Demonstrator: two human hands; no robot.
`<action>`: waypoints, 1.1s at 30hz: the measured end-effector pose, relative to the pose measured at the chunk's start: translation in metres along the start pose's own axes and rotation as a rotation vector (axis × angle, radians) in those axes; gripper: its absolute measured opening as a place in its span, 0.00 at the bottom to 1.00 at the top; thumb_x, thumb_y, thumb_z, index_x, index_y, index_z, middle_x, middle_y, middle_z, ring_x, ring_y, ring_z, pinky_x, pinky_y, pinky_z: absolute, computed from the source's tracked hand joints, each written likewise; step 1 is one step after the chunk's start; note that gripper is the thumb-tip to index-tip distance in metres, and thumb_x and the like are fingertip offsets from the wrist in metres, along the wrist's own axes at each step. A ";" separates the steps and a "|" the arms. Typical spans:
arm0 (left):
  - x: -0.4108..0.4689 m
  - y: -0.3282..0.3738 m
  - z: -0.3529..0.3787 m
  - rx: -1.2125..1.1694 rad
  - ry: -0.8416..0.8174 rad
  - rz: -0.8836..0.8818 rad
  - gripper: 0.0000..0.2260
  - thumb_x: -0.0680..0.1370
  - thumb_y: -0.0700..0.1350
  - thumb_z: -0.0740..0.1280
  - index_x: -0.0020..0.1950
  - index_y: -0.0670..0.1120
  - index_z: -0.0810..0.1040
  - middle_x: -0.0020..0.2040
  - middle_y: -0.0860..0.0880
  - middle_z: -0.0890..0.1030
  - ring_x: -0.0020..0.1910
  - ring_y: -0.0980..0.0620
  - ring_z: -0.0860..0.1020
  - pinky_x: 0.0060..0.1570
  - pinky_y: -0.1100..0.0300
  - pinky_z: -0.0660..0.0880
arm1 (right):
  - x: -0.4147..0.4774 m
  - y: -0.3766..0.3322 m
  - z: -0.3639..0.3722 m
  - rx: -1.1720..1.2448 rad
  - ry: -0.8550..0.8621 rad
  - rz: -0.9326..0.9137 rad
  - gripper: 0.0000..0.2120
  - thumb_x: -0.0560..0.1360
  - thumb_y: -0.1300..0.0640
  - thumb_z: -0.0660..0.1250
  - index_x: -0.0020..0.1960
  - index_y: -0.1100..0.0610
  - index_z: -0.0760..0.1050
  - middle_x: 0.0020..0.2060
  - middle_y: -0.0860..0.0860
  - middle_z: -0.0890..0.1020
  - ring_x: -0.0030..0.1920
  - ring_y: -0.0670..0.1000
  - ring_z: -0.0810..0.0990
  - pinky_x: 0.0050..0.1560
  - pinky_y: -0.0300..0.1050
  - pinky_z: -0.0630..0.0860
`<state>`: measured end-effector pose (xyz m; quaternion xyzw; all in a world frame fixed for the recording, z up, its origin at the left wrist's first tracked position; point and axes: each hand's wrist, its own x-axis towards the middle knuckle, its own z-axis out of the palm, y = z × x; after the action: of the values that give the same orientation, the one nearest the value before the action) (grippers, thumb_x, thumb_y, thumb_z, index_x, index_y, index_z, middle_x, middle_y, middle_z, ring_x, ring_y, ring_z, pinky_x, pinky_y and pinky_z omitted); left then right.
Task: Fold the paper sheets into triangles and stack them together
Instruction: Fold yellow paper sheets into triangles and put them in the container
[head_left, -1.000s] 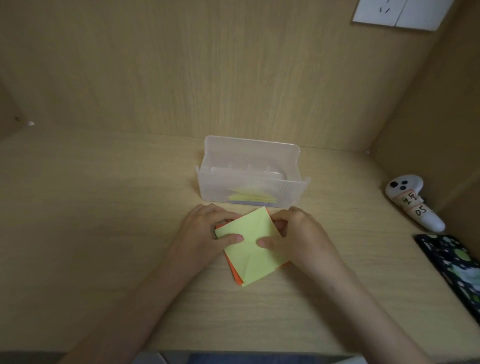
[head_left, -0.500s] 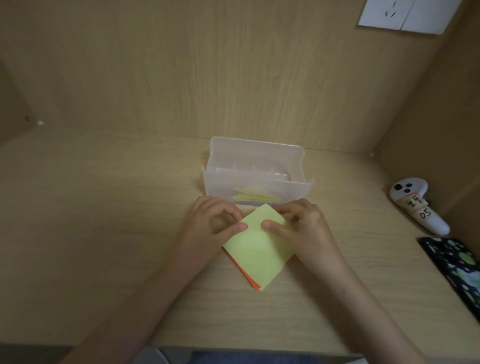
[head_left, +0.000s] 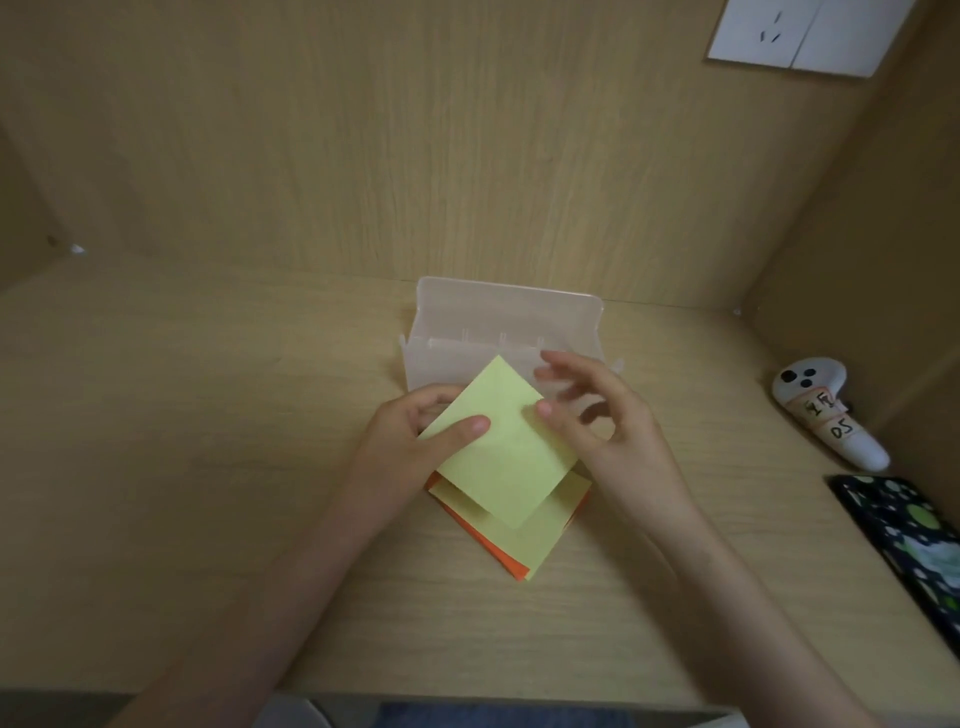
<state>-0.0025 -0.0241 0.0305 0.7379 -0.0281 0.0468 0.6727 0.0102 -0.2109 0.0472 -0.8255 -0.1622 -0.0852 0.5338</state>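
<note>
A square yellow-green paper sheet (head_left: 501, 441) is lifted above a small stack of sheets (head_left: 535, 540) lying on the desk, yellow on top with orange edges below. My left hand (head_left: 410, 447) pinches the lifted sheet's left corner, thumb on top. My right hand (head_left: 602, 431) is at the sheet's right corner: its thumb touches the edge and its fingers spread loosely above. A clear plastic box (head_left: 498, 327) stands open just behind the sheet; what lies in it is hidden by the paper and hands.
A white controller (head_left: 826, 410) with handwritten labels lies at the right by the side wall. In front of it sits a dark patterned object (head_left: 914, 540). Wooden walls close the desk at the back and right. A wall socket (head_left: 800, 36) is top right.
The top yellow sheet has been lifted off the stack and raised toward the box. My right hand's fingers have opened from the sheet; my left hand keeps its pinch.
</note>
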 end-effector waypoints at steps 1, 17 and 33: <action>0.000 0.000 -0.001 -0.019 -0.015 -0.018 0.07 0.72 0.39 0.71 0.48 0.49 0.81 0.37 0.55 0.85 0.36 0.60 0.82 0.34 0.70 0.74 | -0.001 0.000 -0.004 -0.051 -0.035 -0.099 0.18 0.74 0.66 0.63 0.60 0.48 0.75 0.59 0.43 0.77 0.59 0.42 0.73 0.57 0.34 0.67; -0.002 0.011 -0.009 -0.240 -0.154 -0.161 0.08 0.76 0.38 0.66 0.54 0.43 0.79 0.42 0.47 0.85 0.38 0.51 0.84 0.31 0.63 0.79 | -0.005 0.004 -0.004 0.060 -0.225 -0.120 0.07 0.66 0.55 0.75 0.44 0.54 0.85 0.61 0.42 0.78 0.65 0.45 0.71 0.65 0.39 0.64; -0.010 0.016 -0.002 -0.203 -0.135 -0.091 0.09 0.73 0.36 0.69 0.49 0.48 0.80 0.43 0.51 0.86 0.41 0.49 0.85 0.36 0.64 0.80 | -0.003 0.002 0.005 0.399 -0.021 0.222 0.07 0.67 0.61 0.75 0.42 0.64 0.80 0.36 0.58 0.80 0.35 0.54 0.76 0.40 0.47 0.72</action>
<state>-0.0144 -0.0242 0.0455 0.6682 -0.0443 -0.0367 0.7418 0.0079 -0.2076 0.0420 -0.7174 -0.0898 0.0164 0.6907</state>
